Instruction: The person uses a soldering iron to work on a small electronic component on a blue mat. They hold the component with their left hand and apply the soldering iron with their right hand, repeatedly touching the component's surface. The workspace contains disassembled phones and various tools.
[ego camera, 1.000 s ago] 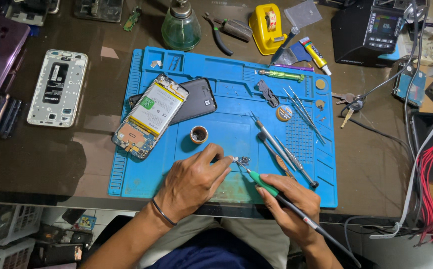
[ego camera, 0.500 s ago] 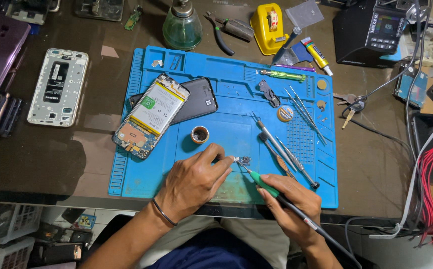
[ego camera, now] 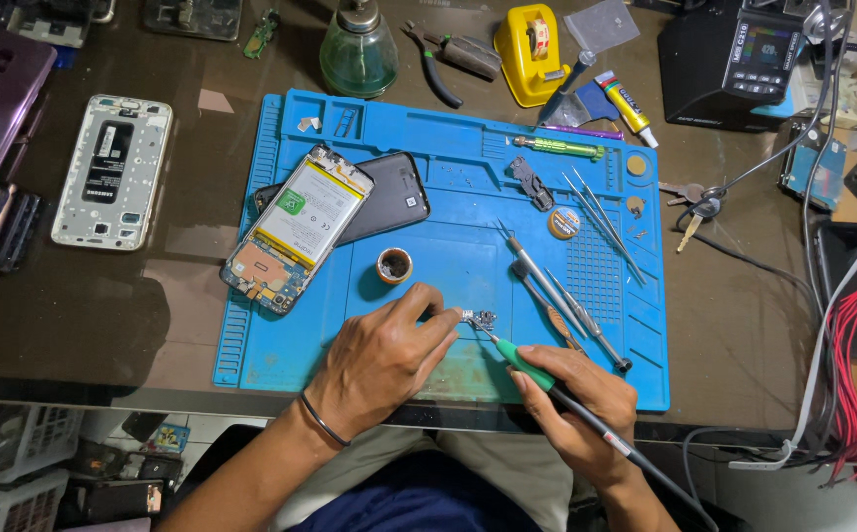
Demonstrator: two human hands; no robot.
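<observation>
Head view: blue work mat (ego camera: 428, 128) is carrying everything. Opened phone (ego camera: 296, 229) is lying at mat's upper left, clear of the work. Left hand (ego camera: 381, 360) is pinching a small metal part (ego camera: 479, 318) at mat's lower centre, steadying it. Right hand (ego camera: 574, 394) is closing around a soldering iron (ego camera: 525, 363), long axis diagonal, tip pointing up-left onto the part.

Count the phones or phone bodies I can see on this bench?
3, maybe more hidden: an opened phone on the blue mat, a black phone under it, and a white frame left of the mat.
</observation>
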